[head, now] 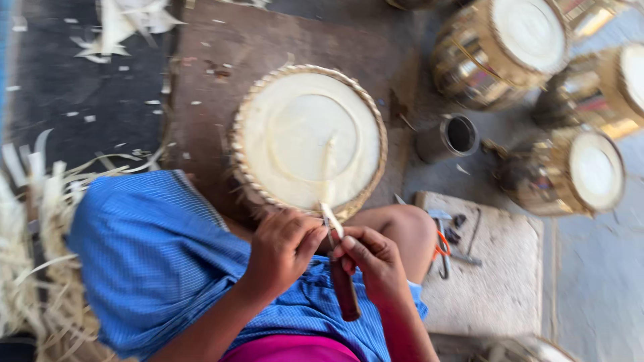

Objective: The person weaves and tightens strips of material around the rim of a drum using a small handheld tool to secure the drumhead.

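At the drum (308, 137) rim, left hand (282, 251) pinches the pale strip (330, 213) taut while right hand (372, 261) clamps the knife (343, 285) against it, probably for trimming.

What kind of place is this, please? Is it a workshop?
Probably a drum maker's workshop, on the floor. The hands work a wooden-handled tool at the rim of a drum; finished drums stand nearby, and pale strips and shavings lie around.
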`<action>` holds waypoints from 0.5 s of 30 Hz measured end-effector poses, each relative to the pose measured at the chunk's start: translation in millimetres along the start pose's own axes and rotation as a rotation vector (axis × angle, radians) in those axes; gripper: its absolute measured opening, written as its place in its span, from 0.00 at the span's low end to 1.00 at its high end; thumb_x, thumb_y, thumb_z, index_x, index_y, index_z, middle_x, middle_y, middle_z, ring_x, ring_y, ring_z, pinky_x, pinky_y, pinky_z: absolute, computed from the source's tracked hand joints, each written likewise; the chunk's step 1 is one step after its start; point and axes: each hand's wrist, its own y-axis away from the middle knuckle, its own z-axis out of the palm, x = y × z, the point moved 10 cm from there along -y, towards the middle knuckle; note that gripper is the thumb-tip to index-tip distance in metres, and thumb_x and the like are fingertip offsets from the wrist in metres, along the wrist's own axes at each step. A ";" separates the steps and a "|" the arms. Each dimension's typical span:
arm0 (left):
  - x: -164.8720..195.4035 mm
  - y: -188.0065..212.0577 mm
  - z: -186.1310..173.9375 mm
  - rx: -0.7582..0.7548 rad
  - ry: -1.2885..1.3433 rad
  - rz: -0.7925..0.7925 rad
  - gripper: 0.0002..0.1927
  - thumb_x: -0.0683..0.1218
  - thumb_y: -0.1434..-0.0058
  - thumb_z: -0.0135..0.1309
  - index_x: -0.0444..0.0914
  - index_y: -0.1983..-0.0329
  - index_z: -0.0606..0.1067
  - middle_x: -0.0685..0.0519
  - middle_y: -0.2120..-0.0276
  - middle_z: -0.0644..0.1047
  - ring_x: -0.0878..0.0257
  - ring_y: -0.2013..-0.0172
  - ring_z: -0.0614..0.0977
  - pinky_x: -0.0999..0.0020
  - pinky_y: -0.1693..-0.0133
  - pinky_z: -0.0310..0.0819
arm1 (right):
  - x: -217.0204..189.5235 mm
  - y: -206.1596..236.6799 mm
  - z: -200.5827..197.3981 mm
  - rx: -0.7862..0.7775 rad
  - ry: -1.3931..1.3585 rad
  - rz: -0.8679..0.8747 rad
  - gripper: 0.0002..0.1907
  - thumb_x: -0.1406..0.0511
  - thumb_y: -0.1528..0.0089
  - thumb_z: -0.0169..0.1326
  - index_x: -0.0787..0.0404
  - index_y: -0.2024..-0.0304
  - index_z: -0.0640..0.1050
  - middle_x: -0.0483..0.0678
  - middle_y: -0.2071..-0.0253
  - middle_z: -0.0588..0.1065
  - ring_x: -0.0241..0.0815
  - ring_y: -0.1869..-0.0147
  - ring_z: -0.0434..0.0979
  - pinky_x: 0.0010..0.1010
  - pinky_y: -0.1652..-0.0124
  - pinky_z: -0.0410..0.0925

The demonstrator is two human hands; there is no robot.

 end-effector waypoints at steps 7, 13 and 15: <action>-45.3 38.8 69.3 -0.229 0.755 -0.721 0.08 0.45 0.38 0.63 0.34 0.66 0.80 0.51 0.74 0.78 0.68 0.73 0.75 0.71 0.69 0.70 | -10.3 24.7 -5.1 0.015 0.323 -0.111 0.09 0.66 0.34 0.57 0.66 0.65 0.80 0.41 0.73 0.77 0.27 0.69 0.72 0.21 0.68 0.67; -22.1 6.8 41.7 -0.167 0.482 -0.376 0.08 0.45 0.37 0.62 0.36 0.68 0.78 0.53 0.72 0.76 0.65 0.71 0.78 0.68 0.66 0.72 | -22.2 22.6 -12.5 0.118 0.427 -0.194 0.09 0.67 0.34 0.59 0.69 0.64 0.80 0.43 0.71 0.74 0.29 0.68 0.68 0.23 0.69 0.63; -15.8 -2.3 34.2 -0.174 0.308 -0.300 0.08 0.45 0.36 0.60 0.38 0.69 0.76 0.53 0.71 0.74 0.62 0.71 0.78 0.65 0.66 0.70 | -30.5 25.3 -13.2 0.161 0.419 -0.275 0.08 0.66 0.33 0.57 0.68 0.61 0.79 0.44 0.65 0.75 0.28 0.63 0.69 0.21 0.65 0.65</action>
